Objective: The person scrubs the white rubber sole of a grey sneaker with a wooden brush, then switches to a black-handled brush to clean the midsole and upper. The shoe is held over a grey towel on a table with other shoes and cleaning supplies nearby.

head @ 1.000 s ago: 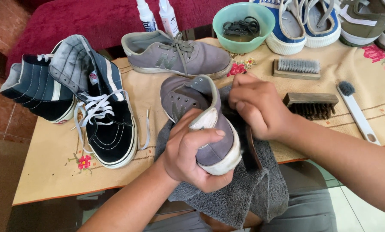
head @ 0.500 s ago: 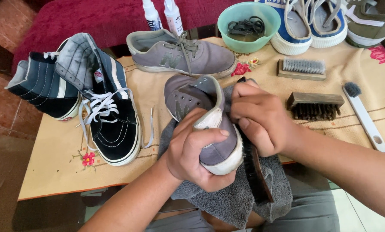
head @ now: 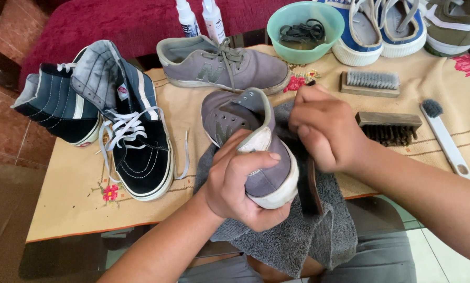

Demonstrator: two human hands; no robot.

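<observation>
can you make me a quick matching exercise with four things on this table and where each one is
Things:
1. grey shoe
2. green bowl
3. black high-top sneaker
4. white-handled brush

Places:
A. far right of the cloth, beside the dark-bristled wooden brush
B. held in the left hand over a grey towel
C. at the back, with dark laces inside
D. on the left, its white laces loose

Pairs: 1-B, 2-C, 3-D, 4-A

A cloth-covered table (head: 77,209) carries sneakers (head: 224,65), brushes (head: 371,84) and a green bowl (head: 305,31).
</observation>
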